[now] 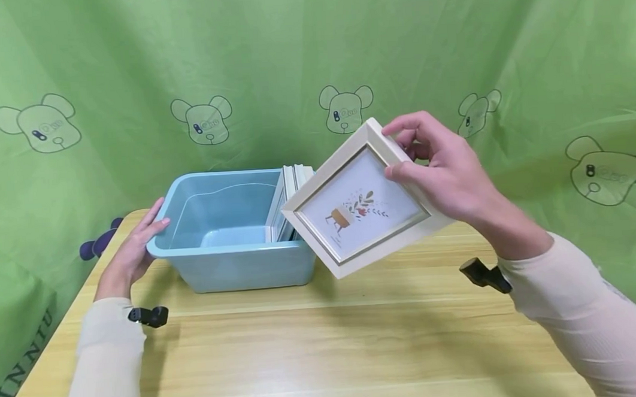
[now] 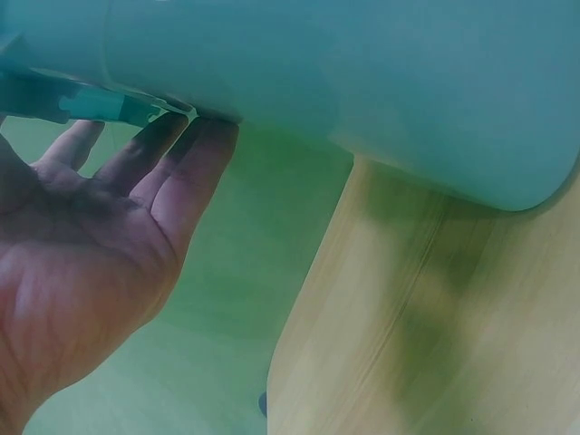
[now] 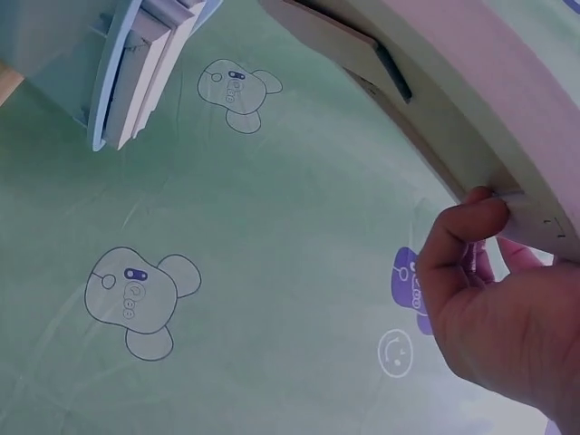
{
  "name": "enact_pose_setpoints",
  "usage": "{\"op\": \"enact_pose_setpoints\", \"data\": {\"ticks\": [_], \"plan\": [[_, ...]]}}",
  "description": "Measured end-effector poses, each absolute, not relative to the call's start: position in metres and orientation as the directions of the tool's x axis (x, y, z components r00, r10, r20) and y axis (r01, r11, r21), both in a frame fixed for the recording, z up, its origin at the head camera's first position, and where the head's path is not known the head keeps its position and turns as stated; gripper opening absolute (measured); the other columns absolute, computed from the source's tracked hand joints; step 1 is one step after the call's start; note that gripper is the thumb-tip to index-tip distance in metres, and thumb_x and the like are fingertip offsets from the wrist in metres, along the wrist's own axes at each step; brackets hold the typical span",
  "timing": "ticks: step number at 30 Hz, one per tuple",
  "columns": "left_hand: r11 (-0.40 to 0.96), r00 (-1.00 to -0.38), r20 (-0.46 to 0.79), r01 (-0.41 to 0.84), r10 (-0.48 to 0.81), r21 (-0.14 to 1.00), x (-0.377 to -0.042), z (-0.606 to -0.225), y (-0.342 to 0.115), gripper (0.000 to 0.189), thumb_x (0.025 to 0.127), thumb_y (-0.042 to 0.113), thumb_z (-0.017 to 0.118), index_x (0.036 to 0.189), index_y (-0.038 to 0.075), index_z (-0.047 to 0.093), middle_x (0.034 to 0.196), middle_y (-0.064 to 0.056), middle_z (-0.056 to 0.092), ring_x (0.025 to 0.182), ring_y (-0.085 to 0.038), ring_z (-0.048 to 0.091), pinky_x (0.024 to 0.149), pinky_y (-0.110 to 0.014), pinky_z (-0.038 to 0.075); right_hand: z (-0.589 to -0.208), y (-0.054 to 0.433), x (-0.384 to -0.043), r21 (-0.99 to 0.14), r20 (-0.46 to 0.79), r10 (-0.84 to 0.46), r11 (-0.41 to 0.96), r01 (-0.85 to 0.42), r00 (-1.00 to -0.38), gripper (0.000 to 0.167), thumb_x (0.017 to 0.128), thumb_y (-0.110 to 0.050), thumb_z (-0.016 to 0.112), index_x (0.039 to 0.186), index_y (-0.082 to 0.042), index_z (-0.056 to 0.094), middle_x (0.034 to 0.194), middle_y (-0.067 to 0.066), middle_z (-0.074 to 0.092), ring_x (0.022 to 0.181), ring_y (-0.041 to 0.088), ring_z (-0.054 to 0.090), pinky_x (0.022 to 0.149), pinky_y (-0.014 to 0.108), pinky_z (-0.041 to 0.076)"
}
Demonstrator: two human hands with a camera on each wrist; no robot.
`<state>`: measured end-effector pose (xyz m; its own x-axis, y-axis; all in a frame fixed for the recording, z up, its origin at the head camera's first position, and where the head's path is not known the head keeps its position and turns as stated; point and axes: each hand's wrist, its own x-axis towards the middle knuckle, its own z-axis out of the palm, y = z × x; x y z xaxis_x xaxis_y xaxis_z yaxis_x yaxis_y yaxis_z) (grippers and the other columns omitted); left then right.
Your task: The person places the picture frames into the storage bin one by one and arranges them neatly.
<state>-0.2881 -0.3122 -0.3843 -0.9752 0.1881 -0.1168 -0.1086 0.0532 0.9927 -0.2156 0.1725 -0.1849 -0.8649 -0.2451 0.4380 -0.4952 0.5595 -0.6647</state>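
Note:
A light blue plastic basin stands on the table, its left rim held by my left hand. The thumb lies at the rim's top edge, and in the left wrist view the fingers reach up beneath it. My right hand grips a cream picture frame by its upper right side, thumb on the front and fingers behind. The frame is tilted in the air beside the basin, its plant print facing me. Its backing and stand show in the right wrist view. More picture frames stand upright inside the basin's right end.
The wooden table spreads in front of the basin. A green curtain with printed bear heads hangs behind and around it. A dark purple object shows past the table's left edge. Small black cameras sit on both wrists.

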Motion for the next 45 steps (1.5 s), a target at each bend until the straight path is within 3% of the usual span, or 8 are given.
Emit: {"op": "enact_pose_setpoints", "data": {"ticks": [15, 24, 45], "plan": [[0.051, -0.977, -0.111, -0.103, 0.184, 0.993, -0.288, -0.384, -0.312, 0.067, 0.102, 0.037, 0.045, 0.152, 0.046, 0.002, 0.162, 0.006, -0.020, 0.150, -0.037, -0.006, 0.120, -0.062, 0.004, -0.184, 0.144, -0.259, -0.775, 0.445, -0.171, 0.418, -0.474, -0.879, 0.044, 0.085, -0.002, 0.063, 0.125, -0.018, 0.054, 0.097, 0.004, 0.058, 0.082, 0.018, 0.068, 0.065, 0.033, 0.062], [0.053, -0.977, -0.110, -0.102, 0.185, 0.993, -0.289, -0.384, -0.313, 0.067, 0.101, 0.038, 0.046, 0.151, 0.049, 0.003, 0.162, 0.006, -0.020, 0.150, -0.037, -0.006, 0.120, -0.062, 0.004, -0.182, 0.129, -0.275, -0.806, 0.414, -0.110, 0.418, -0.420, -0.904, 0.047, 0.085, -0.006, 0.063, 0.127, -0.024, 0.055, 0.097, 0.004, 0.057, 0.085, 0.021, 0.066, 0.066, 0.033, 0.062], [0.038, -0.978, -0.112, -0.106, 0.177, 0.994, -0.288, -0.386, -0.311, 0.067, 0.101, 0.038, 0.046, 0.152, 0.048, 0.003, 0.162, 0.005, -0.018, 0.150, -0.037, -0.004, 0.120, -0.061, 0.005, -0.192, 0.097, -0.314, -0.899, 0.292, 0.014, 0.345, -0.269, -0.956, 0.047, 0.084, -0.005, 0.063, 0.126, -0.024, 0.056, 0.093, 0.001, 0.055, 0.083, 0.018, 0.060, 0.068, 0.031, 0.060]]}}
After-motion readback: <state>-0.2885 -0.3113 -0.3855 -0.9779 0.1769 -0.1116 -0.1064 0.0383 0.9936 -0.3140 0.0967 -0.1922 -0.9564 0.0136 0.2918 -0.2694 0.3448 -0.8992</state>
